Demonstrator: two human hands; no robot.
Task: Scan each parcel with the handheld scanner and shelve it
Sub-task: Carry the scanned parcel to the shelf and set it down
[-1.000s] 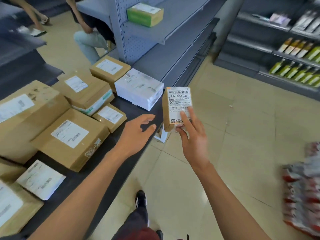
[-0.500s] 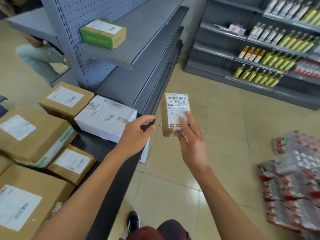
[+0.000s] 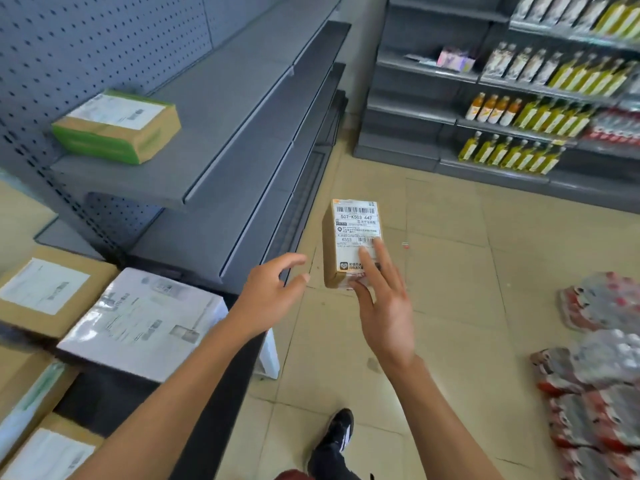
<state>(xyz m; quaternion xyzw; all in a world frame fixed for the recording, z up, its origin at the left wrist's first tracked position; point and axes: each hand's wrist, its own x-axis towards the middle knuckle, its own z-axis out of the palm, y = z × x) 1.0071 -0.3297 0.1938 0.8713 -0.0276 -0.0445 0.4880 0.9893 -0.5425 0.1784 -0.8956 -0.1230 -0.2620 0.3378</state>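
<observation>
Cardboard parcel (image 3: 351, 244) held upright in right hand (image 3: 384, 306), label facing camera.

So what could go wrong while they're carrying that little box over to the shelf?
The right hand holds the small parcel only by its lower end, with fingers fairly straight, so it might slip. The left hand is beside it, not touching. No scanner is visible, so it may get shelved unscanned.

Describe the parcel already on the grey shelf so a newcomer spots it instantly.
Find the grey pegboard shelving unit on the left. On its upper shelf lies one flat cardboard parcel. Unlike the parcels below, it has green-taped edges and sits alone.
</observation>
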